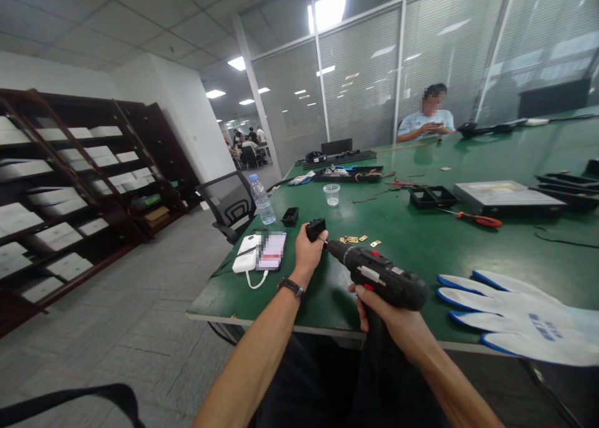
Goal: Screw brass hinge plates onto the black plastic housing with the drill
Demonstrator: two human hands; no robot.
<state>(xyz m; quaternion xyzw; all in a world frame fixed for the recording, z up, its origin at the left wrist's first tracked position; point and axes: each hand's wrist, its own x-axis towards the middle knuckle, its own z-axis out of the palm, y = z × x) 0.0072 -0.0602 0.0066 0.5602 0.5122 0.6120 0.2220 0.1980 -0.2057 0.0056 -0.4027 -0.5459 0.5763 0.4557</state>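
Note:
My left hand [309,251] grips a small black plastic box [316,229] above the green table. In my right hand [377,304] is a black cordless drill [379,273], held by its handle and pointing left. The drill's tip meets the side of the black box beside my left fingers; the exact contact point is too small to make out. Several brass-coloured plates [363,238] lie on the table just beyond the drill. A second black box [290,216] rests behind my left hand, to the left.
On the green table [402,222] are a water bottle [262,200], plastic cup [332,194], power bank [246,253], phone [271,251], white-blue gloves [519,316], orange-handled screwdriver [480,219], black trays [433,196] and a flat case [508,197]. A person [428,119] sits across.

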